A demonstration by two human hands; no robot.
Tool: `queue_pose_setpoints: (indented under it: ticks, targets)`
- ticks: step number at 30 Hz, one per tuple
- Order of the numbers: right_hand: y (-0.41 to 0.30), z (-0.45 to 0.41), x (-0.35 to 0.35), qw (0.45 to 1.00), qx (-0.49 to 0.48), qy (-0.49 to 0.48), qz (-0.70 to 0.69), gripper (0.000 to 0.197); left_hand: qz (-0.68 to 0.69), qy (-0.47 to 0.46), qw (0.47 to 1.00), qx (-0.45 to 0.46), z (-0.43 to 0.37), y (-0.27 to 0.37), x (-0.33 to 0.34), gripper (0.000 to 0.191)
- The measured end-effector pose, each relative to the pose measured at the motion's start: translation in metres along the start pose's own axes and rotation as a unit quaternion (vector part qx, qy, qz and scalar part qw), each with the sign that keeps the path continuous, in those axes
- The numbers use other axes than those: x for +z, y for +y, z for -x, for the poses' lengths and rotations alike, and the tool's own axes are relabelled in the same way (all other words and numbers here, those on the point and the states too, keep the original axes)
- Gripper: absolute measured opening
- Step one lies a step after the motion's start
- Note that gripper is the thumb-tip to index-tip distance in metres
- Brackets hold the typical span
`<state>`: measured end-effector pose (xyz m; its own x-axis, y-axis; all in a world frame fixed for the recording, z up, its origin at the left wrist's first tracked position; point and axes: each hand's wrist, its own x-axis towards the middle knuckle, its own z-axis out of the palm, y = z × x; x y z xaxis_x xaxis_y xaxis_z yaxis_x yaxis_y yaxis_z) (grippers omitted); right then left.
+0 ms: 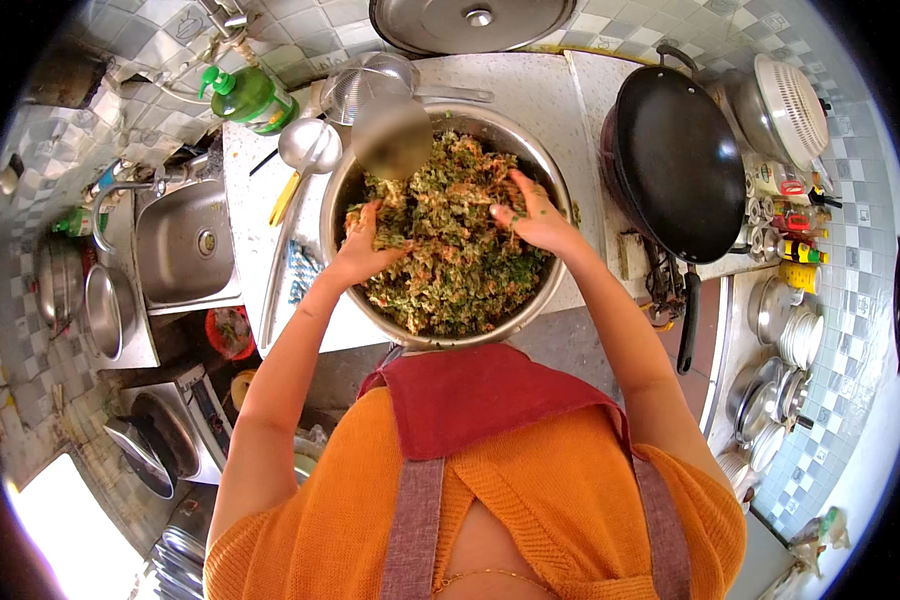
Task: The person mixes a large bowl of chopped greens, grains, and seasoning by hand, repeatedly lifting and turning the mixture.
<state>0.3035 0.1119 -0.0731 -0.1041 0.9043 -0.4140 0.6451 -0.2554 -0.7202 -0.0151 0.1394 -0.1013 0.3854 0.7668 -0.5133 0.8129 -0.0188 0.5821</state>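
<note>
A large stainless steel bowl (441, 345) stands on the counter in front of me, filled with a chopped mixture (450, 247) of green bits and pinkish, meat-like shreds. My left hand (364, 247) reaches in over the left side, thumb apart from the fingers, and the fingertips are partly sunk in the mixture. On the right side of the bowl, my right hand (536, 217) touches the mixture with thumb and fingers spread. Green flecks stick to its fingers. A round blurred patch hides part of the bowl's far left rim.
A long-handled ladle (311, 146), a mesh strainer (371, 79) and a green pump bottle (251, 101) lie or stand left of and behind the bowl. To the right is a black wok (679, 165), its handle jutting past the counter edge. A sink (187, 255) is at left.
</note>
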Motion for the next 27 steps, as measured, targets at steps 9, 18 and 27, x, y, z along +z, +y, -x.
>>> queue_pose_setpoints:
  ticks: [9,18,27]
  targets:
    - [-0.029,-0.051,0.017,0.955,0.208,-0.062,-0.2,0.114,0.346,-0.063,0.93,-0.108,-0.068,0.027,0.002,0.09]
    - [-0.039,-0.047,0.026,0.997,-0.073,0.013,-0.033,0.023,0.131,0.208,0.965,0.092,-0.092,-0.047,0.046,0.053]
    - [-0.03,-0.034,-0.018,0.979,-0.086,-0.132,0.129,0.072,0.019,0.02,0.999,0.039,-0.027,0.023,-0.039,0.088]
